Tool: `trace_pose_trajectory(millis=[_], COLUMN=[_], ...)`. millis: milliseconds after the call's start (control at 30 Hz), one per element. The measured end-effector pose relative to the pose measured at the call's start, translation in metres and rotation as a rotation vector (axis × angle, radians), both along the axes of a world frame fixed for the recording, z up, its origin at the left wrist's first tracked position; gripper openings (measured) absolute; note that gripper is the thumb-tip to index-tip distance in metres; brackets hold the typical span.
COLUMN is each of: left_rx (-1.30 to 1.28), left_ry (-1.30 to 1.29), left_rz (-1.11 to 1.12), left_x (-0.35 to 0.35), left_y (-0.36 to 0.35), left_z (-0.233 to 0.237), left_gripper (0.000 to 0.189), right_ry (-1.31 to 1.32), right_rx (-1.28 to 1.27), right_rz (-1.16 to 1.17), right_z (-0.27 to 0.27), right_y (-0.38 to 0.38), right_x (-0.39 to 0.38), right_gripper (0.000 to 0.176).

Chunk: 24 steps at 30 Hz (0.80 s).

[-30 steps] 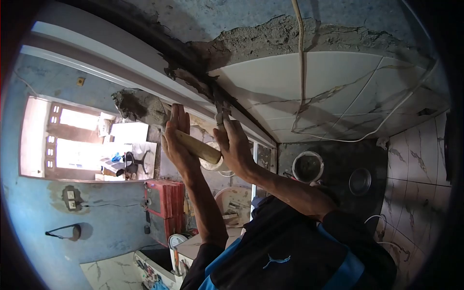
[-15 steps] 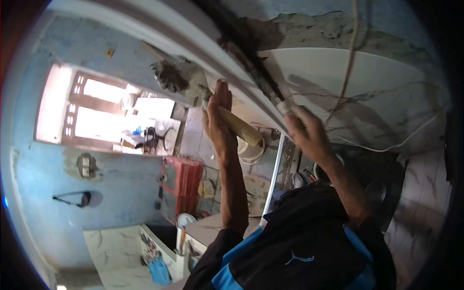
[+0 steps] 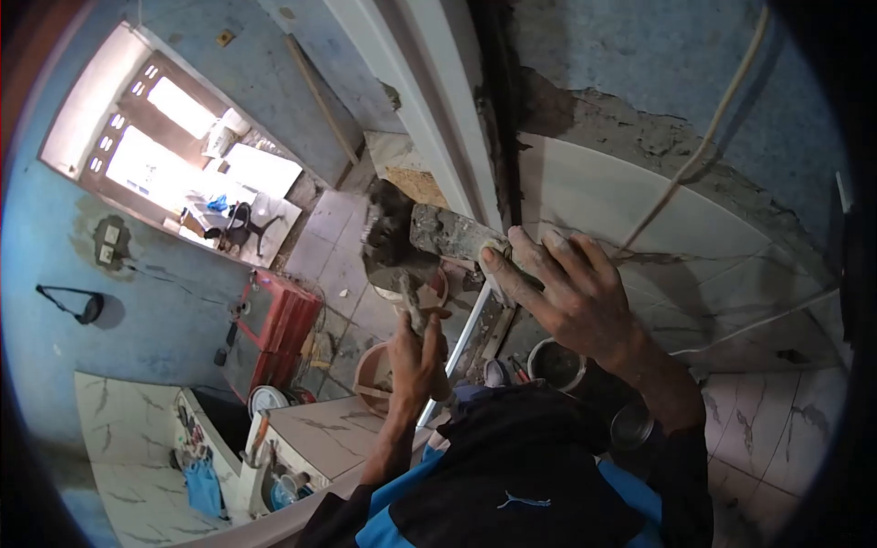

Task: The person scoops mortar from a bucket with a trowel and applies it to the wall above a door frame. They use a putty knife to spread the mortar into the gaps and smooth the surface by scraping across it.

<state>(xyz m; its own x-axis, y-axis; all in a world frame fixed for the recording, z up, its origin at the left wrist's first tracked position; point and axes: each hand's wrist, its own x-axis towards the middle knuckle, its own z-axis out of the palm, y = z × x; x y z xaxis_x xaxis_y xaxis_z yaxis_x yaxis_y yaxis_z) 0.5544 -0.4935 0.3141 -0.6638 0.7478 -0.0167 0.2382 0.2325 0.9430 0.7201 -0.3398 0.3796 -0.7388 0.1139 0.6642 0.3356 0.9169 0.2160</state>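
Note:
My left hand [image 3: 416,363] is closed around the handle of a trowel [image 3: 408,294], its blade raised and carrying a dark lump of wet mortar [image 3: 388,219]. In my right hand [image 3: 575,297] is a flat, mortar-smeared scraper [image 3: 452,234], gripped near its end between thumb and fingers. The scraper's far edge meets or lies very close to the mortar on the trowel. Just above both tools runs a white door frame [image 3: 437,110], with a dark, rough gap [image 3: 496,128] along the wall side.
White marbled panels [image 3: 585,183] and a hanging cable [image 3: 694,160] are on the right. Below stand a bucket [image 3: 557,363] and a round tub [image 3: 373,365]. A red cabinet [image 3: 285,315] stands left, near a tiled counter [image 3: 320,429]. Blue walls and a bright window [image 3: 151,137] lie beyond.
My right hand has brought the scraper away from the gap beside the frame to the trowel. My left hand has lowered and turned the trowel, and the view has rotated.

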Motion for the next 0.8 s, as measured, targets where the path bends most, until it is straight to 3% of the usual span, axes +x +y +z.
trace_pose_trajectory(millis=[233,267,400,500,800], left_rx=[-0.034,-0.099,-0.089,-0.108,0.057], left_ry=[0.264,0.171,0.245,0.211,0.19], left_rz=[-0.019,0.001,-0.005,0.012,0.052], left_x=[0.005,0.006,0.008,0.006,-0.002], left_y=[-0.008,-0.009,-0.006,-0.004,0.009], left_z=[-0.015,-0.013,-0.014,-0.018,-0.007], left_gripper=[0.018,0.016,0.018,0.018,0.018], right_ry=[-0.09,-0.114,-0.163,-0.17,-0.167], right_rx=[0.089,0.089,-0.028,0.008,-0.076], right_rz=[0.048,0.033,-0.034,-0.096,-0.191], right_z=[0.001,0.0,-0.009,-0.014,-0.017], right_y=[-0.006,-0.008,-0.02,-0.024,-0.03], right_x=[-0.013,-0.012,-0.011,-0.009,0.006], right_gripper=[0.034,0.035,0.043,0.04,0.038])
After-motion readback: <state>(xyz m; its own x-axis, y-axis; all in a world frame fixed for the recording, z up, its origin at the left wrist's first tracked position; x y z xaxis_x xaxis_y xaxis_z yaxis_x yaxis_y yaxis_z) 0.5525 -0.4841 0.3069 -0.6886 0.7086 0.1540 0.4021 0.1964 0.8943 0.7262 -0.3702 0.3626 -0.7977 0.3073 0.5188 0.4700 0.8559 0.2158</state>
